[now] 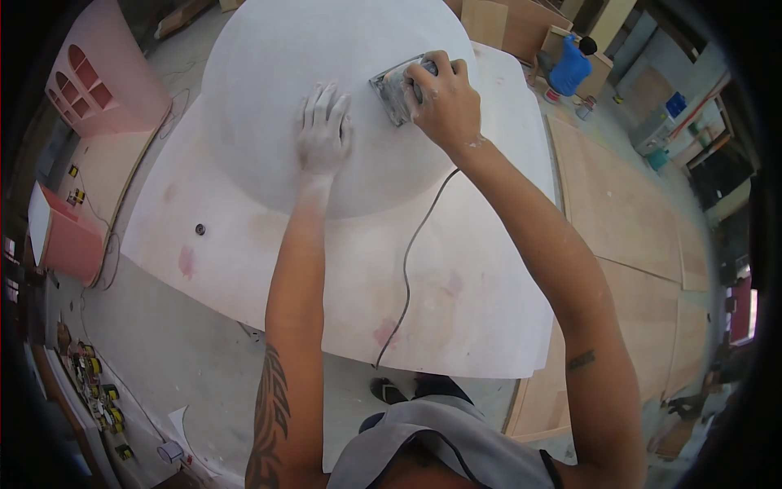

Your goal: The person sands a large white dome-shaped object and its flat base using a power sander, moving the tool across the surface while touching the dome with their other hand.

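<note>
A large round white piece (269, 57) with a smooth, dusty surface rests on a white-topped table (464, 301). My left hand (323, 134), coated in white dust, lies flat on it with the fingers stretched out. To its right, my right hand (448, 102) is wrapped round an electric sander (393, 91), whose square base is against the round piece. A dark cord (406, 265) runs from beneath my right forearm down across the tabletop to its near edge. The palm side of both hands is hidden.
A small dark ring (200, 230) lies on the table's left part. Pink cabinetry (102, 81) stands at left, with yellow-and-black tools (106, 395) below. Wooden panels (619, 212) lie at right. A person in a blue shirt (572, 67) sits at the back right.
</note>
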